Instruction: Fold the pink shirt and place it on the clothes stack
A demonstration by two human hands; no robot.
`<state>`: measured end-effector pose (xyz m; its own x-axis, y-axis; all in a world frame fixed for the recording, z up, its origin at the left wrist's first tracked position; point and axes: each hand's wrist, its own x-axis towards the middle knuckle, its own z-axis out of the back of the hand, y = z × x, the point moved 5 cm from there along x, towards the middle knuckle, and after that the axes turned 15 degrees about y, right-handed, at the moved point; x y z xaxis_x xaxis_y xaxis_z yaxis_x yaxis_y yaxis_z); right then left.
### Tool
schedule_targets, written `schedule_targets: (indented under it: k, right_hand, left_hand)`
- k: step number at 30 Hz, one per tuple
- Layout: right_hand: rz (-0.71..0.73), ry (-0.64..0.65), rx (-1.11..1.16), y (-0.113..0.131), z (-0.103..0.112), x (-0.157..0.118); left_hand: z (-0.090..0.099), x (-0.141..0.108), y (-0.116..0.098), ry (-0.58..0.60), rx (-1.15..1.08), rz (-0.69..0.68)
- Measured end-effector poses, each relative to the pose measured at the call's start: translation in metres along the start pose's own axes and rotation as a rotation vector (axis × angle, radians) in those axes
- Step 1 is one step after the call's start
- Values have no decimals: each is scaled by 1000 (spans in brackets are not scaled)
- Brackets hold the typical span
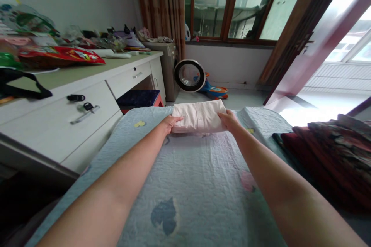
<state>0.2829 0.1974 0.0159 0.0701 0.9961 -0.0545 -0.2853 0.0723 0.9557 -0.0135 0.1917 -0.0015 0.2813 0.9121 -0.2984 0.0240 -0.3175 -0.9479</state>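
Observation:
A pale pink shirt [198, 117], folded into a flat rectangle with a button strip down its middle, is held over the far part of a bed. My left hand [171, 122] grips its left edge, thumb on top and the other fingers mostly hidden beneath. At the right edge, my right hand [229, 120] pinches the fabric the same way. Both arms reach straight out above the light blue quilted bedspread [199, 193], which has leaf and flower patterns. Whether the shirt's underside touches the bedspread I cannot tell.
A stack of dark folded cloths [327, 158] lies at the right. Along the left runs a white desk [92, 81] covered with bags and clutter. Beyond the bed stand a washing machine with its round door [189, 76] ajar and a blue-orange ride-on toy [216, 90].

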Motion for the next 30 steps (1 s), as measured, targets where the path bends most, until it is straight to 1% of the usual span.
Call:
schedule_targets:
  k: [4,7,9,12,15,18,20,22,23,25,28,30]
  right_hand:
    - [28,31,126,15,4,-38]
    - [35,33,242,23,7,-76]
    - [36,24,273,27,9,-103]
    - [39,42,314,34,12,-147]
    - [39,58,367,39,14,-194]
    - [37,92,409,36,13,-239]
    - [13,120,405,27,9,-264]
    - [-35,143,328,10,5,-282]
    - [-60,150,243,0,3,-288]
    - [-75,137,-38,-17,2,-296]
    - [-63,50,-485,-33,6,-303]
    - [-38,3,-644,-37,7,-308]
  left_hand:
    - [-8,-33,-7,38,-48,-80]
    - [-16,-64,-10,84,-93,-127]
    - [-21,-87,-10,88,-98,-155]
    - [-29,-128,-10,47,-66,-219]
    - [-38,-176,-7,25,-28,-291]
    - [-45,-224,5,8,14,-318]
    - [-47,-251,19,-16,57,-308]
    - [-48,-271,37,-42,99,-276]
    - [-47,-279,47,-48,113,-249]
    - [-45,-290,67,-28,112,-164]
    - [-40,-303,90,52,48,2]
    - [-34,-313,96,92,-5,93]
